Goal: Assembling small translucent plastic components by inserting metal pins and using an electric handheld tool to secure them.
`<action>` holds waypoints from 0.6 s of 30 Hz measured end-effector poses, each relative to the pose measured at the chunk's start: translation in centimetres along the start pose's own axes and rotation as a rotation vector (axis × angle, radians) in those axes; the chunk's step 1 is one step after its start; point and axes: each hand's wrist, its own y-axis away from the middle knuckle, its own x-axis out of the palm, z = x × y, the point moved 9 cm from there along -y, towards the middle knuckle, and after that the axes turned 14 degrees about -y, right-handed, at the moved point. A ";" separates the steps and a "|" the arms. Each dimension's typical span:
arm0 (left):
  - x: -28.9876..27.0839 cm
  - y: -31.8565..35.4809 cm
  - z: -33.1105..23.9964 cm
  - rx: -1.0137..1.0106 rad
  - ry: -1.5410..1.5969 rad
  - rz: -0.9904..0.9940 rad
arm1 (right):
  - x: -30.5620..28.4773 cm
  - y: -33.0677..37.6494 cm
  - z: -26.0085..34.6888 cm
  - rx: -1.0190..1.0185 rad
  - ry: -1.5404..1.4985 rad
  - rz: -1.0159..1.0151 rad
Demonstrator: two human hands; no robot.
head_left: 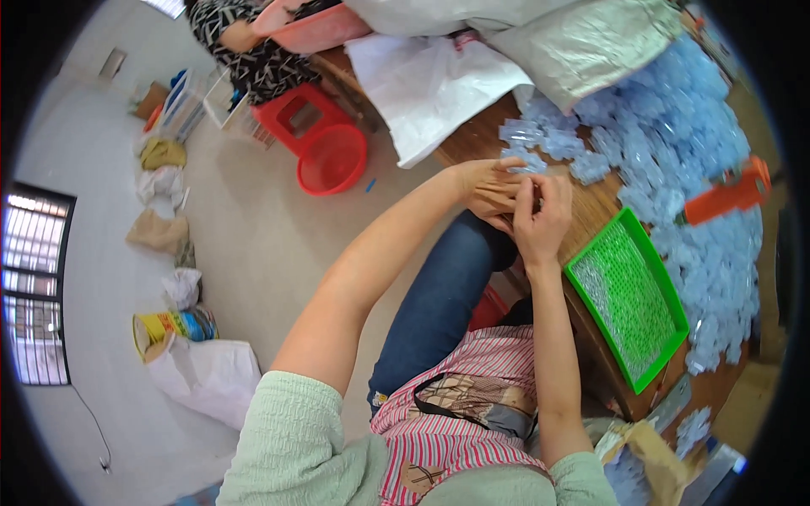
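Over the edge of the wooden table [596,202], my two hands meet. My left hand [489,187] is curled, its fingers pointing toward the right hand. My right hand [544,215] is closed in a pinch, its fingertips against the left hand's fingers. Whatever is between them is hidden or too small to make out. Just beyond the fingers is a clear bluish plastic piece [530,158]; I cannot tell whether the left hand touches it. A large heap of similar clear plastic pieces [675,126] covers the table's far and right side.
A green tray [585,282] with many small shiny parts sits right of my forearm. An orange-handled tool [726,198] lies on the heap. White sacks [430,84] cover the far table. Beyond the table's left side are a red stool [295,110], a red basin [333,160] and another person [253,51].
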 end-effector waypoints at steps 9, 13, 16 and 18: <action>-0.9 -0.2 -0.8 0.062 -0.133 0.122 | -0.2 0.4 0.5 -0.040 -0.067 -0.068; -5.1 -1.9 -1.4 0.072 -0.241 0.235 | -1.3 1.4 -0.6 0.047 -0.159 -0.072; -8.4 -1.1 -0.6 -0.072 -0.114 0.413 | -0.3 1.1 0.1 0.012 -0.138 -0.006; -12.8 -1.1 0.8 -0.305 0.058 0.234 | -0.1 1.0 -0.6 0.090 -0.154 -0.005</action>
